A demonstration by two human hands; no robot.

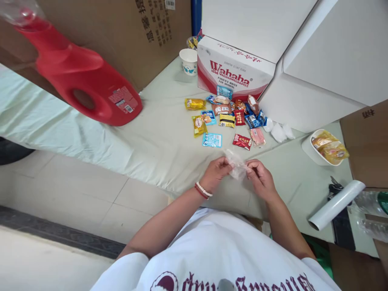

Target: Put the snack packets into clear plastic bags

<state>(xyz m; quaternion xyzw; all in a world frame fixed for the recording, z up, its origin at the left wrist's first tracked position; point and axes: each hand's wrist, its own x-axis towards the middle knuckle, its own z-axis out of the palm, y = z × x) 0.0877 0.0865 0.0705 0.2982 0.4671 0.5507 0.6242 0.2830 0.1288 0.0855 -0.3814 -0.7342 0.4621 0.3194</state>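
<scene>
Between my two hands is a thin clear plastic bag (pixel 238 171), held just above the cloth near the table's front edge. My left hand (pixel 218 171), with bracelets at its wrist, pinches the bag's left side. Thumb and fingers of my right hand (pixel 260 177) grip its right side. Beyond the hands lies a loose group of small wrapped snacks. Nearest are a red packet (pixel 242 141), a pink packet (pixel 257 136) and a light blue packet (pixel 212 140). Several crumpled white pieces (pixel 279 131) lie at the group's right end.
A white Wahaha carton (pixel 235 72) stands behind the snacks, with a paper cup (pixel 189 61) at its left. A big red jug (pixel 87 76) is at the left. Rightward are a white tub (pixel 315 151) of yellow packets and a plastic roll (pixel 336 205).
</scene>
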